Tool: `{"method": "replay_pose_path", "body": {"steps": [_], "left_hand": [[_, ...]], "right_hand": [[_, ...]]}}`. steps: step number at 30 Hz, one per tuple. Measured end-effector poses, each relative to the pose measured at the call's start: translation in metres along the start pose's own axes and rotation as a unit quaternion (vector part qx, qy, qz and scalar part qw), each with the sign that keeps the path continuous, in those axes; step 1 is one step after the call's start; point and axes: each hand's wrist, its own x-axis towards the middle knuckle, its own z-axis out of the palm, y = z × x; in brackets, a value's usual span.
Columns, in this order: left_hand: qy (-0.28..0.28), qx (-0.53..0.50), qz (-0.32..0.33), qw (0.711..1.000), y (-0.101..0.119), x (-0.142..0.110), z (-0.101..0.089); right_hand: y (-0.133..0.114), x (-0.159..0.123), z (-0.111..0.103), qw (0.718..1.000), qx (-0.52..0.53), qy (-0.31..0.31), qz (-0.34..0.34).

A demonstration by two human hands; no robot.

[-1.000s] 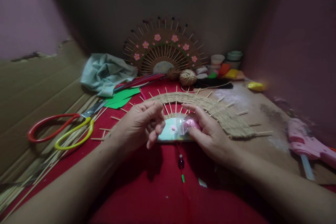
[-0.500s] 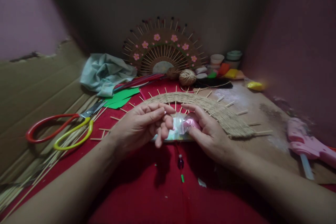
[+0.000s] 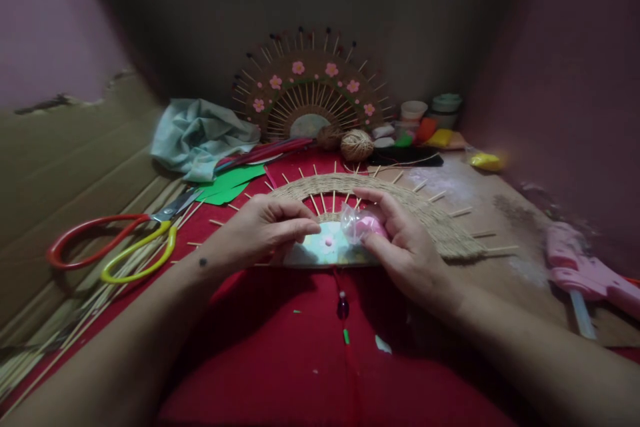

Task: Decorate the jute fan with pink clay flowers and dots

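My left hand (image 3: 273,230) is in a pinch, palm down, over the left part of a half-round fan. Whatever its fingertips hold is too small or hidden to make out. In my right hand (image 3: 407,250) is a clear plastic bag of pink modelling clay (image 3: 373,224), gripped between thumb and fingers. Beneath both hands lies the fan, with a woven twine band (image 3: 430,217) on thin sticks. Its light-blue base (image 3: 303,252) bears a small pink dot (image 3: 329,241). A red cord with a dark bead (image 3: 343,307) hangs from the base's lower edge.
Scissors (image 3: 170,210) with red and yellow handles lie left on loose sticks. Behind stand a flowered fan (image 3: 299,68), a twine ball (image 3: 357,145), and a crumpled pale cloth (image 3: 200,137). Green sheets (image 3: 230,185) lie left. A pink glue gun (image 3: 575,267) rests on the right board.
My left hand has turned palm down and its fingers have come together in a pinch. The bag has shifted slightly right and up in my right hand, uncovering the pink dot on the base.
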Motion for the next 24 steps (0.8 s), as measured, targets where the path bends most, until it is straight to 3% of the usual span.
{"method": "replay_pose_path", "body": {"steps": [3, 6, 11, 24], "left_hand": [[0.017, 0.126, 0.087, 0.988, -0.004, 0.003, -0.001], [-0.003, 0.236, 0.156, 0.959, -0.009, 0.005, -0.003], [-0.018, 0.328, 0.141, 0.934, -0.014, 0.005, -0.003], [-0.058, 0.349, 0.119, 0.928, -0.020, 0.008, -0.006]], "right_hand": [[0.000, 0.000, 0.000, 1.000, 0.000, -0.004, -0.002], [-0.001, 0.000, 0.000, 1.000, -0.005, -0.001, -0.001], [-0.002, 0.000, 0.000, 1.000, 0.007, -0.015, 0.014], [0.000, 0.000, 0.001, 1.000, 0.004, -0.012, 0.008]]}}
